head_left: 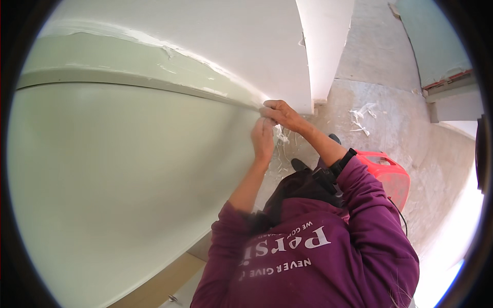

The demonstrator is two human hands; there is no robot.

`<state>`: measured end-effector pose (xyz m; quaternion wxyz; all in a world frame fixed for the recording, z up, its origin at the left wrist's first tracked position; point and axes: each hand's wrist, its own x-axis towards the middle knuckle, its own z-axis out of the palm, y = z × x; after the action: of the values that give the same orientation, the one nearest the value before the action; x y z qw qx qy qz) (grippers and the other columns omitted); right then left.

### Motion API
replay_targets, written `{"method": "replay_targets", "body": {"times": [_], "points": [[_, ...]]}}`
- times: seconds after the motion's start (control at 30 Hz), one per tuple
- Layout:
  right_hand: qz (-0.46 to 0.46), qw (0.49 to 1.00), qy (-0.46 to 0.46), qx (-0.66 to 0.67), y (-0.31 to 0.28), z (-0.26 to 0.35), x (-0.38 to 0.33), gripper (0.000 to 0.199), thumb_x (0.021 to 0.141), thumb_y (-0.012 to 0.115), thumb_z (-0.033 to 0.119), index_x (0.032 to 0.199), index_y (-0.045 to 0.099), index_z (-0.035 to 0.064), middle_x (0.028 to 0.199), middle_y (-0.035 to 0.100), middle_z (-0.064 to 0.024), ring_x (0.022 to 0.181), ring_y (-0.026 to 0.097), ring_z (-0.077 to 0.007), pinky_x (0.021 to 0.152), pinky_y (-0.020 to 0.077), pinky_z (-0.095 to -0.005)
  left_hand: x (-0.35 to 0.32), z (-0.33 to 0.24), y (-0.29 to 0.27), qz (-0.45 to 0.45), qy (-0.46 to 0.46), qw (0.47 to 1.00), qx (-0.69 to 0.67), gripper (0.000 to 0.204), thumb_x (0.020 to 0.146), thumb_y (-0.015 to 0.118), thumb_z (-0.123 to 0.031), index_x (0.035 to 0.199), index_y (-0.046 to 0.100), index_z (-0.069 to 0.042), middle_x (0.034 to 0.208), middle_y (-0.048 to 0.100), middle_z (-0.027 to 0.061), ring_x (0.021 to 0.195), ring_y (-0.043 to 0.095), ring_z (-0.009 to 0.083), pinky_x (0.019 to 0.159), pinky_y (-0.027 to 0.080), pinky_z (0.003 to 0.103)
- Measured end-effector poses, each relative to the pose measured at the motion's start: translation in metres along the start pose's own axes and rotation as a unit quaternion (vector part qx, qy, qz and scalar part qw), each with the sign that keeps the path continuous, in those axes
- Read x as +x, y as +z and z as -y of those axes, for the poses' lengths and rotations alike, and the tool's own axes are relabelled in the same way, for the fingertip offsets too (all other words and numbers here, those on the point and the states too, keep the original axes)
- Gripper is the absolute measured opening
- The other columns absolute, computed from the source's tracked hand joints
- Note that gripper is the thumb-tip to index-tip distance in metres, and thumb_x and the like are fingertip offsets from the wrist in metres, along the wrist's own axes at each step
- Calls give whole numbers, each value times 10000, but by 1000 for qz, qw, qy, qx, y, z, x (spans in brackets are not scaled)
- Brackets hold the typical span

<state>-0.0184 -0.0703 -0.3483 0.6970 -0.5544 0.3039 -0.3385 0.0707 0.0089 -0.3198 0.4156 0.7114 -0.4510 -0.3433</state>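
My left hand (263, 136) and my right hand (284, 115) meet at the near right end of a pale green frame (200, 91), beside a white wall (231, 36). The fingers of both hands are bent and closed together, touching at the frame's edge. What they grip, if anything, is hidden by the fingers. A ragged white band (169, 50) runs along the join of frame and wall, ending near my right fingertips. Just below the hands hang thin white scraps (281, 134). A large, smooth pale green panel (113, 169) fills the left side, next to my left forearm.
Crumpled white strips (362, 119) lie on the dusty grey floor (377, 66) to the right. A red plastic stool (393, 177) stands close by my right elbow. Past the wall corner, another pale green panel (436, 41) rises at the far right. My shoe (300, 165) shows below the hands.
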Motion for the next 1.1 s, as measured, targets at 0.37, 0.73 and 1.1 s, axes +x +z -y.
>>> {"method": "replay_targets", "body": {"times": [0.37,0.73,1.1], "points": [[-57,996,23,63,20,6,9,323,832,479,285,704,522,-8,611,466,-47,569,422,-121,524,364,-285,-4,9,-4,-4,39,999,14,219,837,414,-153,722,532,-10,545,445,56,506,431,140,501,357,294],[-27,999,27,5,-3,-27,-22,320,878,436,303,695,468,42,613,433,-1,541,428,-81,499,379,-230,-23,21,-11,75,-23,996,30,247,831,448,-186,740,570,9,588,496,60,548,465,138,551,388,270],[-26,999,-19,-16,-26,-89,-57,351,894,433,330,707,499,40,617,452,-2,571,451,-84,505,393,-229,-8,57,-16,80,-80,994,0,287,862,499,-267,902,586,4,781,575,26,701,505,97,640,407,235]]}}
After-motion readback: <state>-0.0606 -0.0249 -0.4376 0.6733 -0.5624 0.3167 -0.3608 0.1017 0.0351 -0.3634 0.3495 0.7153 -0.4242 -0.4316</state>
